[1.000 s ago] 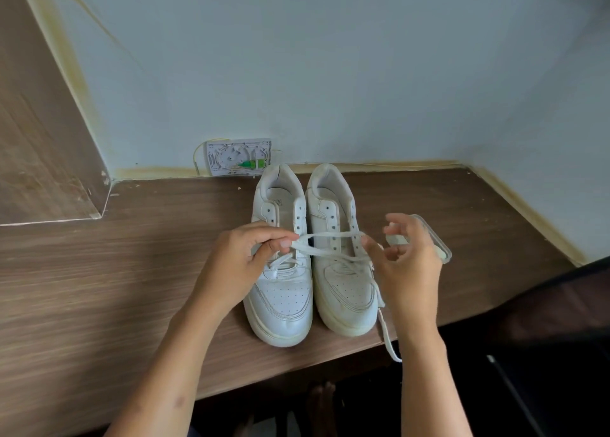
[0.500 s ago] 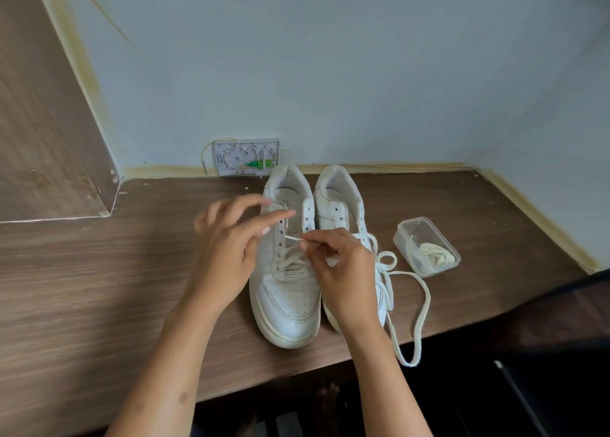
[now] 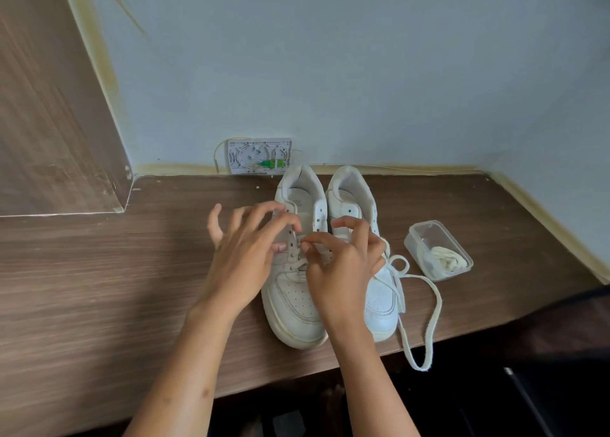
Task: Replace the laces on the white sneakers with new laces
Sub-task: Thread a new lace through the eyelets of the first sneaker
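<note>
Nearest, at the desk's front edge point(image 3: 99, 354): a loose lace point(image 3: 432, 311) draped off the right sneaker point(image 3: 379, 304), looping past the edge and hanging, already free of most eyelets by the look of it. Just above, both hands over the left sneaker point(image 3: 290, 308), which stands side by side with, and touching, its partner. Left hand point(image 3: 244, 265) spread, fingers fanned and mostly straight, thumb and forefinger tips close at the eyelet row; whether actually pinching lace, cannot tell through the blur. Right hand point(image 3: 343, 265) curled, fingertips pinched near the crossed lace at mid-tongue, apparently gripping a strand, though the strand itself barely shows. Compared with a second ago: lace then stretched taut between the two hands across both shoes, right hand covering the tub; now dropped slack on the right, both hands moved onto the left shoe's lacing. Likely meaning: unlacing shifted from one sneaker to the other, old laces not yet fully out, new ones untouched. Further right, well apart from the hands: a clear plastic tub point(image 3: 425, 235), lidless, holding a coiled cream lace point(image 3: 449, 260), presumably the replacement. Farthest, against the wall: a small open junction box point(image 3: 259, 156) with green connector. Hidden: lower eyelets under both hands.
</note>
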Motion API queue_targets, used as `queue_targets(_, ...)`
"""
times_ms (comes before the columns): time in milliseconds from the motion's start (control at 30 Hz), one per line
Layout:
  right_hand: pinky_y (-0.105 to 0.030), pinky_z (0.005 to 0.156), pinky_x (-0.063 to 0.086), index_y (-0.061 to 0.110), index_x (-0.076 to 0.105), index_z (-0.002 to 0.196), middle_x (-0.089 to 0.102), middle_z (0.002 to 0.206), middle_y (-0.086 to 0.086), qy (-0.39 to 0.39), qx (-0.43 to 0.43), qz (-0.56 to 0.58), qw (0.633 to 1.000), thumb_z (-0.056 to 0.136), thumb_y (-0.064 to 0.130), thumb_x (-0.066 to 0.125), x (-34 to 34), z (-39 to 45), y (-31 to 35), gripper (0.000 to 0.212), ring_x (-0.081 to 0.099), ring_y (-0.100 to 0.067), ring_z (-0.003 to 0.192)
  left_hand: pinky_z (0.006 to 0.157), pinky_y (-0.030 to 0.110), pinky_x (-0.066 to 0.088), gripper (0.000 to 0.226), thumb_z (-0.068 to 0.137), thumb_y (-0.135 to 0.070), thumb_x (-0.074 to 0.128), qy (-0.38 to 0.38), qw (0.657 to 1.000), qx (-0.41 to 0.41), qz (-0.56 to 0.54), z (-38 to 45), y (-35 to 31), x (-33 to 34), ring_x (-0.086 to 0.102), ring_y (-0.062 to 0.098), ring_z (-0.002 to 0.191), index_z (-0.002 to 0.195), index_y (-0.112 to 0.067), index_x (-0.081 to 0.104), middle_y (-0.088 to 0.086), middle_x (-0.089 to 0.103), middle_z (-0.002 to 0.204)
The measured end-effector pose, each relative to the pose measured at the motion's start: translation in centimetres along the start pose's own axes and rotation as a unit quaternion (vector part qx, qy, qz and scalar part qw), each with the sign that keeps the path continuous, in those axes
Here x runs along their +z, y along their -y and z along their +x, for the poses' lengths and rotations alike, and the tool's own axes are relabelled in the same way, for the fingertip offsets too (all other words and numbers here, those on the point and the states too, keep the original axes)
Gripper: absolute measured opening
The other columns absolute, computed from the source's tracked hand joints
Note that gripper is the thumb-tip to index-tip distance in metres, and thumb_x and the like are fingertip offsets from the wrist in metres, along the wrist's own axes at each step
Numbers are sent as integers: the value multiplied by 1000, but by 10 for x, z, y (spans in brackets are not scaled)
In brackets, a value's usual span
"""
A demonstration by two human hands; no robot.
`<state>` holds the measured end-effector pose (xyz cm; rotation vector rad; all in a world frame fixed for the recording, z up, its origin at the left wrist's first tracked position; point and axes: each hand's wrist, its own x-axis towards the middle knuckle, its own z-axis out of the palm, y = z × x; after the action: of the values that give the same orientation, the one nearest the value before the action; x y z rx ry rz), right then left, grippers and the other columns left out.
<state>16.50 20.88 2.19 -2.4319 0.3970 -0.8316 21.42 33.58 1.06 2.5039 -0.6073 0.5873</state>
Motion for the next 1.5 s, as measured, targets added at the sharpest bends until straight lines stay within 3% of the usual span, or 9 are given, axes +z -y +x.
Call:
queue_targets(167,-28,91,9,34,77,87,40,128,12,69,92,30,993,84,20,74,2,2,6,15,22,-20,120,112,60,11,54,78,-14,79,2,1000,-5,-21,-1,2,1,47,15,115,109,-49,49,-20,51,129)
queue_targets(400,-32,96,13,42,70,104,35,135,15,121,35,46,991,91,28,68,-8,5,4,19,19,-16,124,110,66,17,52,80,-27,76,16,996,-28,-81,1,5,-7,52,15,114,117,-51,49,-24,57,122)
queue_targets(500,-41,106,22,35,51,131,37,138,8,62,7,65,996,85,35,74,-22,1,-5,52,22,-14,128,105,66,24,33,80,-50,70,21,992,-38,-121,2,13,-12,54,13,111,110,-51,57,-29,61,112)
queue_targets(600,-45,116,7,25,27,146,27,147,0,58,28,40,997,65,47,87,-37,-5,-17,103,8,-20,144,105,64,24,28,75,-68,61,12,994,-25,-104,2,12,-7,52,13,112,92,-48,71,-28,63,110)
queue_targets(800,-57,114,-14,21,-8,154,-4,161,-3,121,96,-29,988,47,83,70,-39,-13,-27,146,-26,-24,147,107,65,21,3,84,-38,66,-13,998,-28,-60,1,4,-2,49,20,114,81,-38,68,-24,63,109)
queue_targets(933,-61,113,-15,23,-17,152,-14,161,-1,142,118,-50,981,40,93,58,-44,-11,-28,152,-34,-22,144,103,58,28,16,89,-12,62,-113,976,-188,-7,1,24,-10,45,31,113,93,-27,64,-6,62,116)
queue_targets(1067,-61,113,-16,23,-21,151,-17,161,0,157,127,-62,977,40,95,55,-46,-11,-27,153,-35,-23,143,104,55,25,11,94,-23,59,-141,924,-356,-18,-4,43,-24,38,37,122,104,-23,65,4,54,127)
queue_targets(1300,-59,114,-15,25,-19,151,-15,161,2,166,137,-59,975,41,93,58,-45,-10,-27,151,-31,-23,145,107,51,19,33,72,-73,54,-4,997,-54,-57,4,15,-10,39,23,121,77,-46,72,-23,59,124)
queue_targets(1500,-59,114,-16,26,-19,151,-12,161,1,175,143,-56,973,42,92,59,-45,-9,-28,149,-28,-23,146,106,58,23,17,89,-44,62,-88,987,-133,0,3,18,-8,46,27,114,83,-32,72,-14,66,110)
